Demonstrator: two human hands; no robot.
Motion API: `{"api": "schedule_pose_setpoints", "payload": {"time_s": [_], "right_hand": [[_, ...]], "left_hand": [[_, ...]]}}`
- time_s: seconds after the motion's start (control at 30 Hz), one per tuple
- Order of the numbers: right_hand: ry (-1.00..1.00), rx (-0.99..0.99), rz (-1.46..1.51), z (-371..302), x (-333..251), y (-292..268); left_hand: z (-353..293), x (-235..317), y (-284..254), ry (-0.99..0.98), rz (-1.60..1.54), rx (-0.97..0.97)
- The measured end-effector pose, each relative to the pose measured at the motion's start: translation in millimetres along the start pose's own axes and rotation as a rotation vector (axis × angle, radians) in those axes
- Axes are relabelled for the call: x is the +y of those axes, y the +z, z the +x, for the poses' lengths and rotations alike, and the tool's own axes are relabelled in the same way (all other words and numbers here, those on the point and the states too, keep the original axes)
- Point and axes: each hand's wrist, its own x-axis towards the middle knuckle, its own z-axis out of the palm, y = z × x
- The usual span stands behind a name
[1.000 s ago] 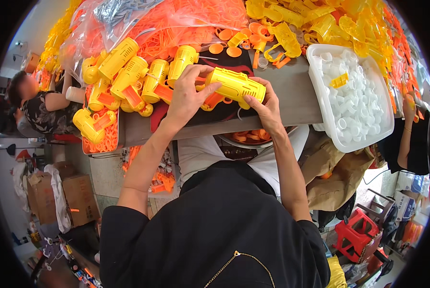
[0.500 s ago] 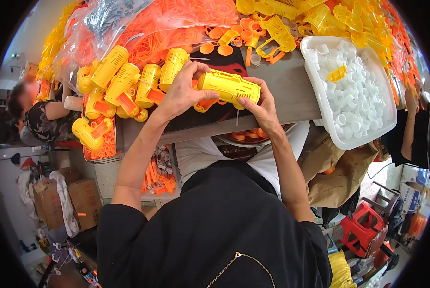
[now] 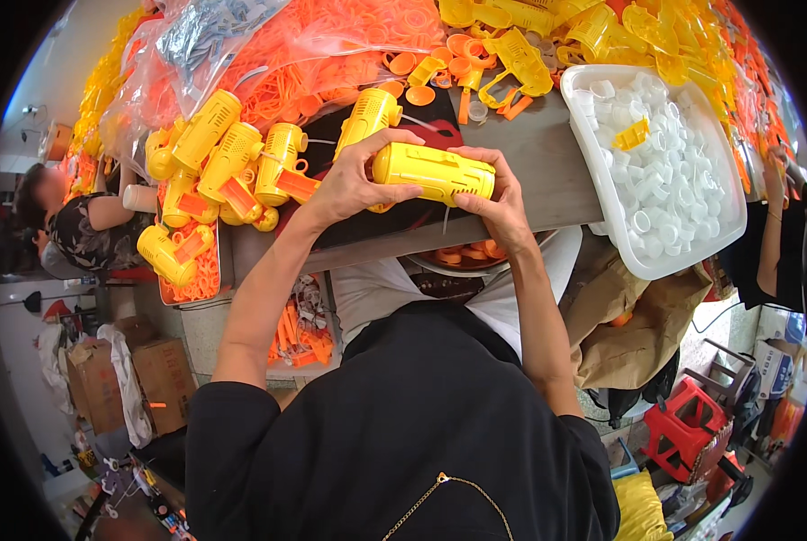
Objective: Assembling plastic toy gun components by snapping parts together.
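Note:
Over the table's near edge I hold a yellow slotted plastic cylinder (image 3: pixel 439 173), lying sideways and looking like a toy gun body. My left hand (image 3: pixel 360 185) grips its left end, thumb along the near side. At the right end, the fingers of my right hand (image 3: pixel 495 200) wrap round it, thumb on the near lower side. A thin pale strand hangs below it. Just behind my left hand leans another yellow cylinder (image 3: pixel 367 117). Several similar yellow bodies with orange parts (image 3: pixel 230 162) lie piled to the left.
A white tub (image 3: pixel 732 212) of small translucent caps stands at the right. Orange parts in clear plastic bags (image 3: pixel 331 41) and loose yellow shells (image 3: pixel 522 63) heap along the back. Below the table edge is a basin (image 3: pixel 475 257) with orange pieces. Other people sit at both sides.
The cylinder in my hands has turned about its length, showing a smoother side, and shifted slightly right. The yellow cylinder behind my left hand now lies farther right and more tilted.

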Motion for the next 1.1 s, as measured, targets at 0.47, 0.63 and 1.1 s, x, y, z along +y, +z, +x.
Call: {"api": "schedule_pose_setpoints", "payload": {"time_s": [0.47, 0.63, 1.1], "right_hand": [[-0.216, -0.083, -1.028, 19, -57, 33], [0.078, -0.130, -0.632, 19, -82, 22], [-0.077, 0.025, -0.735, 19, -89, 22]], "left_hand": [[-17, -2, 24, 0.270, 0.185, 0.250], [-22, -5, 16, 0.204, -0.161, 0.241], [31, 27, 42, 0.453, 0.715, 0.135]]}}
